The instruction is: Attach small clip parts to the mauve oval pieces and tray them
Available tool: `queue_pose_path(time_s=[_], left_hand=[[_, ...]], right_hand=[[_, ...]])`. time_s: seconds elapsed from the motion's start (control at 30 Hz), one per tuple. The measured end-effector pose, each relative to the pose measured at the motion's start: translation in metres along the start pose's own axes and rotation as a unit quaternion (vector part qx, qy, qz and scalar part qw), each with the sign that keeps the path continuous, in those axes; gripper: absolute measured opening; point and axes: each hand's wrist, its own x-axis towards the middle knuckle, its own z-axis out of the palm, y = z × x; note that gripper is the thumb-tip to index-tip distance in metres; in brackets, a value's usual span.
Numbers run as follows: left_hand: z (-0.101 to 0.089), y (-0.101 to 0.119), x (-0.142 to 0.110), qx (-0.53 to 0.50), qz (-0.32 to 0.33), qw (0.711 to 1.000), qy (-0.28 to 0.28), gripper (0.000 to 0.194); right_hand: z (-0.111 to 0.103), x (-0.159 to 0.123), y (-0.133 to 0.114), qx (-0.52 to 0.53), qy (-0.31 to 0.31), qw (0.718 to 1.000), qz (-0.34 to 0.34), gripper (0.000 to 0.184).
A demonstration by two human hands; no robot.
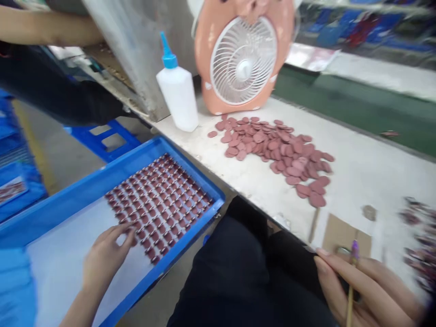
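My left hand (105,256) reaches over the blue tray (78,188), thumb and forefinger pinched together at the near left edge of the rows. Between those fingertips seems to be a small dark red piece, mostly hidden. Several rows of such dark red pieces with shiny ends (160,204) lie on a white sheet (68,254) in the tray. At the lower right, my right hand (371,286) is closed around a thin yellowish stick with a purple part (354,250). Beneath this hand is a brown cardboard square (340,231) on the white tabletop, with a partly hidden round metallic thing.
Reddish flat ovals (279,147) are heaped on the tabletop (361,163). Behind them stand an orange fan (243,68) and a white bottle with a blue nozzle (179,93). Blurred shiny pieces (420,240) lie far right. Another person's arm (51,27) shows upper left.
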Motion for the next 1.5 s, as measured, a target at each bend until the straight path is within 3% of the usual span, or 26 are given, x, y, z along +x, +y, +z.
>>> queue_pose_path(time_s=[0.07,0.13,0.2,0.27,0.37,0.43,0.5,0.6,0.7,0.83,0.93,1.0,1.1,1.13,1.17,1.23,1.27,1.3,1.33,1.43,1.5], left_hand=[[-0.009,0.043,0.009,-0.044,0.045,0.995,0.076,0.033],[-0.018,0.101,0.02,-0.105,0.133,0.976,0.139,0.026],[-0.029,0.169,0.03,-0.223,0.324,0.898,0.198,0.019],[-0.038,0.238,0.038,-0.248,0.403,0.858,0.199,0.017],[-0.044,0.325,0.046,-0.23,0.507,0.816,0.154,0.021],[-0.041,0.366,0.048,-0.198,0.56,0.794,0.13,0.02],[-0.035,0.39,0.049,-0.169,0.589,0.781,0.116,0.017],[-0.026,0.399,0.051,-0.143,0.6,0.78,0.109,0.021],[-0.025,0.39,0.054,-0.143,0.589,0.788,0.113,0.026],[-0.041,0.371,0.042,-0.193,0.549,0.805,0.119,0.026],[-0.062,0.355,0.018,-0.237,0.547,0.798,0.087,0.023],[-0.075,0.346,0.001,-0.266,0.561,0.784,0.011,0.022],[-0.084,0.336,-0.017,-0.376,0.49,0.757,-0.213,0.026],[-0.084,0.333,-0.02,-0.43,0.424,0.731,-0.316,0.026],[-0.082,0.331,-0.023,-0.48,0.344,0.688,-0.422,0.026],[-0.074,0.327,-0.027,-0.535,0.188,0.564,-0.6,0.025],[-0.068,0.325,-0.03,-0.542,0.133,0.505,-0.658,0.028],[-0.061,0.323,-0.033,-0.541,0.099,0.461,-0.697,0.033],[-0.054,0.321,-0.038,-0.536,0.08,0.435,-0.719,0.039],[-0.036,0.317,-0.054,-0.537,0.034,0.381,-0.752,0.049],[-0.027,0.315,-0.064,-0.552,-0.005,0.354,-0.755,0.053]], right_hand=[[-0.003,0.004,-0.008,-0.061,0.015,0.998,-0.026,0.02],[-0.005,0.005,-0.011,-0.093,0.032,0.995,-0.021,0.022],[-0.007,0.002,-0.009,-0.097,0.035,0.995,-0.009,0.026],[-0.01,-0.002,-0.007,-0.092,0.034,0.995,-0.006,0.026],[-0.016,-0.009,-0.006,-0.088,0.03,0.996,-0.008,0.021],[-0.021,-0.014,-0.004,-0.088,0.035,0.996,0.0,0.018],[-0.024,-0.021,-0.002,-0.09,0.04,0.995,0.011,0.019],[-0.028,-0.029,0.004,-0.094,0.043,0.994,0.027,0.019],[-0.028,-0.031,0.008,-0.071,0.044,0.996,0.044,0.017],[-0.024,-0.016,0.006,-0.007,0.063,0.994,0.085,0.02],[-0.016,0.003,0.001,0.016,0.061,0.989,0.134,0.014],[-0.012,0.015,-0.001,0.056,0.043,0.984,0.166,0.013],[-0.012,0.024,-0.003,0.202,-0.002,0.954,0.223,0.01],[-0.013,0.025,-0.003,0.251,-0.017,0.938,0.238,0.008],[-0.016,0.025,-0.003,0.284,-0.033,0.927,0.244,0.006],[-0.022,0.023,-0.004,0.307,-0.066,0.922,0.227,0.006],[-0.025,0.022,-0.005,0.312,-0.086,0.922,0.214,0.007],[-0.028,0.021,-0.006,0.319,-0.106,0.92,0.2,0.008],[-0.03,0.019,-0.007,0.33,-0.125,0.916,0.19,0.01],[-0.035,0.01,-0.01,0.359,-0.156,0.899,0.195,0.018],[-0.037,0.0,-0.009,0.352,-0.129,0.893,0.249,0.03]])
